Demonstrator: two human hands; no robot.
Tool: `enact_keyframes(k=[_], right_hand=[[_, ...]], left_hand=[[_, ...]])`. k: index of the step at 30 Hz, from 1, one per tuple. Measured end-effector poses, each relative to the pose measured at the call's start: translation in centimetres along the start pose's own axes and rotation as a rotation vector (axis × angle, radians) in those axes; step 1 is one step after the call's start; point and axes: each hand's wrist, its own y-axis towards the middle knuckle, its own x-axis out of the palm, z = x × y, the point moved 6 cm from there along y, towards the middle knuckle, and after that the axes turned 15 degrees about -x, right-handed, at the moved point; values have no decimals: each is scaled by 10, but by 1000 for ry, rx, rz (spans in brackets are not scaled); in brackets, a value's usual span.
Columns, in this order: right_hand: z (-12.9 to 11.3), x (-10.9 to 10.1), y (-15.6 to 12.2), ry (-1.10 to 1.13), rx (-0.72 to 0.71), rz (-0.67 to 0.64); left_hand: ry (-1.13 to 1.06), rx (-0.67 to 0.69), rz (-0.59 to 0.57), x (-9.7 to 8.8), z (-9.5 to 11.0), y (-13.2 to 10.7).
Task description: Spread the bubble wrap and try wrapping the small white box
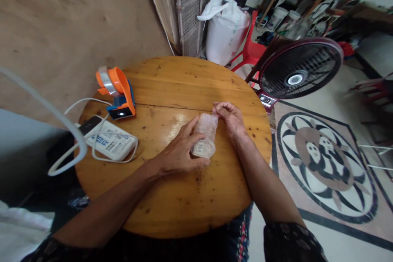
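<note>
Whitish (perhaps pinkish) package, panda-patterned floor

Free table stretched beyond the package; to the left, the tape dispenser, white box and cable obstructed passage.

Package on table, fan right

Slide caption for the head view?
Left hand holding a wrapped package, right hand near its far end, at a wooden table.
</note>
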Motion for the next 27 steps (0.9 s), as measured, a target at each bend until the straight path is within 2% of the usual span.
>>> enact_keyframes(k=[7,11,15,17,23,27], right_hand=[[5,-13,7,-168,-131,32],[2,-15,9,-224,-201,21],[2,-14,10,-233,-220,1],[2,-14,10,-234,-220,1],[6,-16,10,-227,-204,28],[7,-15,11,-221,-194,24]], left_hand=[[-149,111,43,-13,17,-8],[-283,56,56,-17,13,-7],[-364,-28,131,-21,1,-1],[-358,-34,148,-20,-3,2],[-261,50,105,-10,-3,6],[-140,-38,131,-6,-12,10]])
